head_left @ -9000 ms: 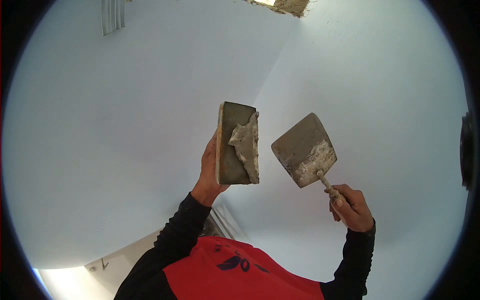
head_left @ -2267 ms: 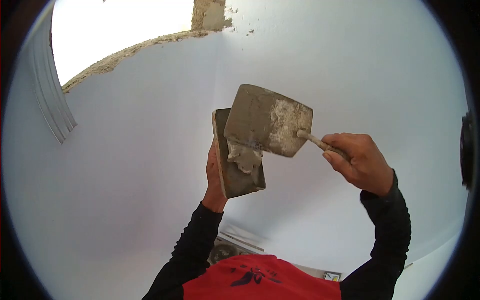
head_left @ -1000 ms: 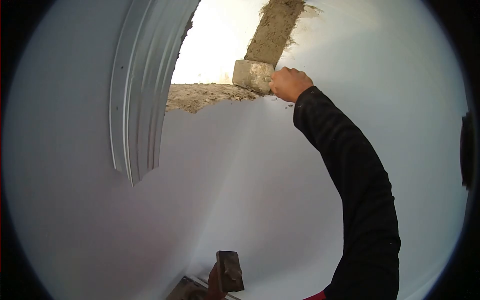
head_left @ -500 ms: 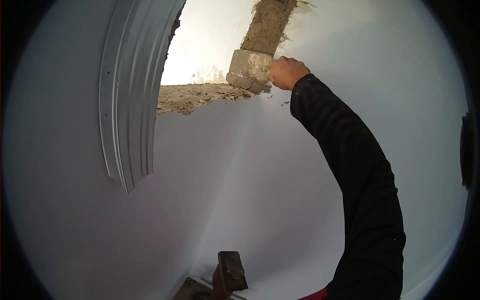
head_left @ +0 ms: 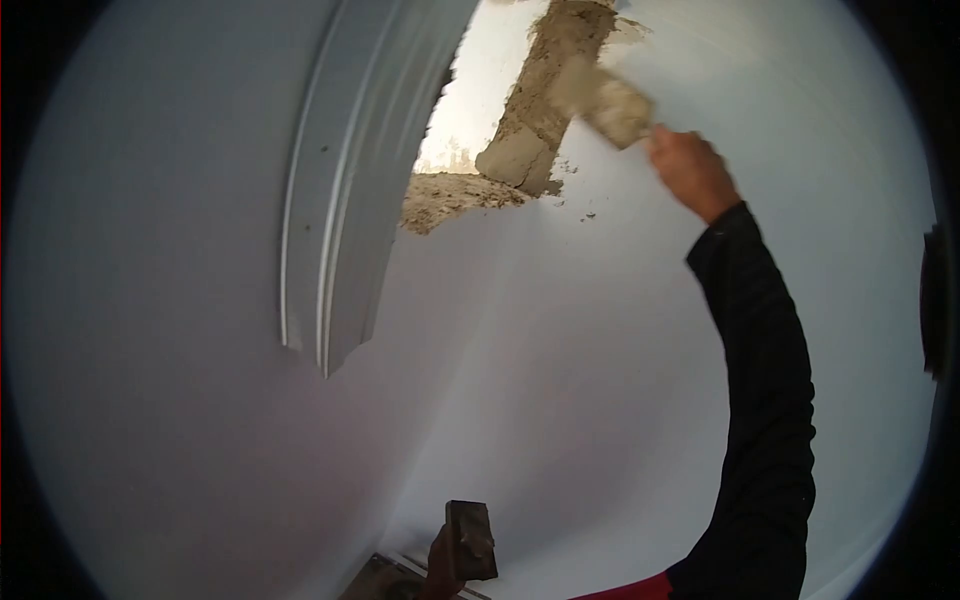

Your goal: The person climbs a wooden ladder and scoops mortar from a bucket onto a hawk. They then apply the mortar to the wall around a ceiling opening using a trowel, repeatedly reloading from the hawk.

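Note:
My right hand [head_left: 694, 172] is closed around the handle of a wide putty knife [head_left: 622, 108], whose pale, plaster-coated blade is smeared by motion. The blade overlaps the right edge of a rough brown mortar strip [head_left: 545, 75] beside a bright opening. At the strip's lower end lies a smoother grey-beige patch of mortar [head_left: 515, 158], cracked along its lower right side. Low in the view, my left hand [head_left: 440, 568] grips a dark rectangular board [head_left: 471, 540] with a lump of mortar on its face. Part of that hand is hidden behind the board.
A grey ridged metal profile [head_left: 345, 190] hangs down left of the opening. Rough mortar [head_left: 455, 198] lines the opening's bottom edge. Smooth white walls [head_left: 600, 330] meet in a corner. Mortar crumbs [head_left: 588, 215] cling near the strip, and a dark object [head_left: 933, 300] stands at the right edge.
My right hand has pulled the putty knife up and right from the strip's lower end, uncovering the smoother patch. The whole scene has shifted right in view. My left hand still holds the board.

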A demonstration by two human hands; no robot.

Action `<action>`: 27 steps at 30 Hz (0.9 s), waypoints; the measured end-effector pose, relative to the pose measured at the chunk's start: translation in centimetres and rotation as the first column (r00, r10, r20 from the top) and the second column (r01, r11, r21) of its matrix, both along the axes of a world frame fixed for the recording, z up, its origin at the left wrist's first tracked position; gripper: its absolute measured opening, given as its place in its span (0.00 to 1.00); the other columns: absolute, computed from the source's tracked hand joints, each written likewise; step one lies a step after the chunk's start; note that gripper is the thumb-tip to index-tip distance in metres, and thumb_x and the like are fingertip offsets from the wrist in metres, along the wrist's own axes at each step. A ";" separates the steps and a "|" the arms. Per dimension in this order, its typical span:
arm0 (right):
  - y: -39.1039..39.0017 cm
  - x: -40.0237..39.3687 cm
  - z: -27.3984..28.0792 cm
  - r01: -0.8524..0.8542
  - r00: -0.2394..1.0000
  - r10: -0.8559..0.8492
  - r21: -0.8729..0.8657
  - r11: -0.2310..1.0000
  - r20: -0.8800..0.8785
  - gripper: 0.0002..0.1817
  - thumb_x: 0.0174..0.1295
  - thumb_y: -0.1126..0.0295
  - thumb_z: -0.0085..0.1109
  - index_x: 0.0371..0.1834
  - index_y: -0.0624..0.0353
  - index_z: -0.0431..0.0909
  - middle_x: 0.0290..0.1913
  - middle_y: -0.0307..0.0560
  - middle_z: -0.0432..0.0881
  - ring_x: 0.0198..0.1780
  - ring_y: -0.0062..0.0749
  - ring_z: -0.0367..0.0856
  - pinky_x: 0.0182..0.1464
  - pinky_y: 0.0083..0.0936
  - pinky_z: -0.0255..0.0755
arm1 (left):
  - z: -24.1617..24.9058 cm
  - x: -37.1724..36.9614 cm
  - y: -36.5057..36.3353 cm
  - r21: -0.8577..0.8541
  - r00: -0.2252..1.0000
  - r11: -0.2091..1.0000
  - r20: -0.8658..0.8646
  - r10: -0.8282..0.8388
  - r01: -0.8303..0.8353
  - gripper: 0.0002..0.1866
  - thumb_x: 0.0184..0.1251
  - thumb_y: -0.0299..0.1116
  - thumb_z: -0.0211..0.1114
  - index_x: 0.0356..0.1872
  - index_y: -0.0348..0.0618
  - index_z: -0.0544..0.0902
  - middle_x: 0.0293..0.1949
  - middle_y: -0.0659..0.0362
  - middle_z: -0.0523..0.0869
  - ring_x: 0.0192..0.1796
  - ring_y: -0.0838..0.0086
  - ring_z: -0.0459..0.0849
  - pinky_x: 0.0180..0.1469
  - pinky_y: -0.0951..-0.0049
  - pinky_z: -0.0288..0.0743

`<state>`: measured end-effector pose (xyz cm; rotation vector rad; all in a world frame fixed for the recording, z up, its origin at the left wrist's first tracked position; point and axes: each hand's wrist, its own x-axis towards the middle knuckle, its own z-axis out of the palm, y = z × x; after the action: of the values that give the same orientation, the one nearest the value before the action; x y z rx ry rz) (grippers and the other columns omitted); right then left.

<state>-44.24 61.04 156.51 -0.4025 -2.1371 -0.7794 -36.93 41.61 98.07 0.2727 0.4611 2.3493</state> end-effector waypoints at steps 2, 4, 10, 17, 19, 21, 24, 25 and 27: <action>-0.7 -2.5 -2.3 -0.064 0.990 0.061 0.020 0.998 0.130 0.13 0.63 0.62 0.47 0.34 0.59 0.78 0.33 0.59 0.82 0.39 0.54 0.82 0.43 0.49 0.76 | -1.6 -0.9 0.4 -0.038 0.998 0.998 -0.048 -0.047 0.045 0.18 0.76 0.38 0.43 0.59 0.39 0.67 0.48 0.53 0.79 0.48 0.67 0.82 0.48 0.67 0.80; -1.5 -5.0 -4.0 -0.084 0.977 0.076 0.035 0.996 0.199 0.11 0.61 0.64 0.49 0.33 0.59 0.79 0.33 0.57 0.83 0.38 0.53 0.83 0.42 0.47 0.77 | -2.5 -1.0 0.6 -0.071 0.992 0.994 -0.086 -0.092 0.086 0.18 0.76 0.38 0.44 0.59 0.39 0.67 0.47 0.53 0.79 0.47 0.67 0.83 0.47 0.67 0.80; -1.4 -9.8 -4.7 -0.060 0.964 0.029 0.109 0.992 0.265 0.11 0.59 0.65 0.50 0.34 0.59 0.80 0.34 0.56 0.83 0.39 0.51 0.83 0.42 0.43 0.78 | -7.1 -2.3 2.3 0.234 0.963 0.941 0.057 -0.265 0.245 0.22 0.76 0.41 0.42 0.62 0.38 0.65 0.51 0.52 0.77 0.51 0.64 0.80 0.54 0.62 0.77; -0.3 -8.6 -4.7 0.015 0.938 -0.023 0.027 1.000 0.345 0.13 0.59 0.62 0.48 0.33 0.59 0.79 0.33 0.56 0.82 0.39 0.53 0.83 0.42 0.45 0.77 | -3.1 -0.9 1.9 -0.106 0.972 0.988 0.218 -0.085 0.110 0.19 0.74 0.45 0.48 0.54 0.43 0.74 0.38 0.57 0.81 0.40 0.68 0.82 0.45 0.65 0.79; 0.1 -6.9 -5.2 0.019 0.949 -0.024 0.019 1.000 0.315 0.11 0.58 0.64 0.51 0.33 0.59 0.80 0.34 0.56 0.83 0.39 0.52 0.83 0.43 0.44 0.77 | -2.9 -0.9 2.0 -0.099 0.969 0.991 0.236 -0.069 0.095 0.19 0.74 0.45 0.48 0.54 0.43 0.74 0.38 0.57 0.81 0.40 0.68 0.81 0.44 0.66 0.79; 0.9 -4.7 -5.7 0.022 0.958 -0.023 0.009 1.000 0.284 0.10 0.56 0.66 0.54 0.32 0.59 0.81 0.34 0.55 0.84 0.39 0.51 0.84 0.43 0.43 0.78 | -4.1 -1.1 2.4 -0.121 0.982 0.990 0.184 -0.053 0.076 0.18 0.74 0.45 0.48 0.53 0.43 0.74 0.37 0.58 0.81 0.39 0.69 0.81 0.42 0.67 0.79; 2.9 -0.2 -5.5 0.030 0.959 -0.017 -0.041 0.999 0.283 0.12 0.61 0.62 0.51 0.30 0.60 0.78 0.31 0.57 0.82 0.36 0.55 0.82 0.41 0.46 0.77 | -4.7 -1.3 2.2 -0.030 0.973 0.990 0.190 -0.129 0.137 0.18 0.75 0.45 0.47 0.51 0.43 0.74 0.35 0.60 0.81 0.37 0.72 0.81 0.41 0.68 0.79; 2.9 1.4 -5.4 0.040 0.957 -0.023 -0.055 0.998 0.288 0.13 0.62 0.62 0.50 0.30 0.60 0.77 0.30 0.58 0.81 0.36 0.55 0.82 0.40 0.47 0.77 | -5.3 -1.4 2.1 -0.023 0.973 0.991 0.194 -0.125 0.132 0.18 0.75 0.45 0.47 0.51 0.43 0.74 0.35 0.60 0.81 0.37 0.72 0.81 0.41 0.68 0.79; 1.4 3.7 -5.5 0.109 0.965 -0.095 -0.044 0.993 0.246 0.12 0.63 0.62 0.50 0.31 0.59 0.77 0.29 0.58 0.81 0.35 0.55 0.82 0.40 0.46 0.77 | -5.0 -1.8 1.8 0.036 0.998 0.998 0.040 -0.058 0.056 0.22 0.76 0.43 0.42 0.62 0.39 0.65 0.51 0.52 0.77 0.51 0.64 0.80 0.55 0.61 0.77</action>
<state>-40.56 62.46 150.98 -0.4711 -2.3879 -0.8648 -38.69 43.37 93.08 0.2497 0.3882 2.3044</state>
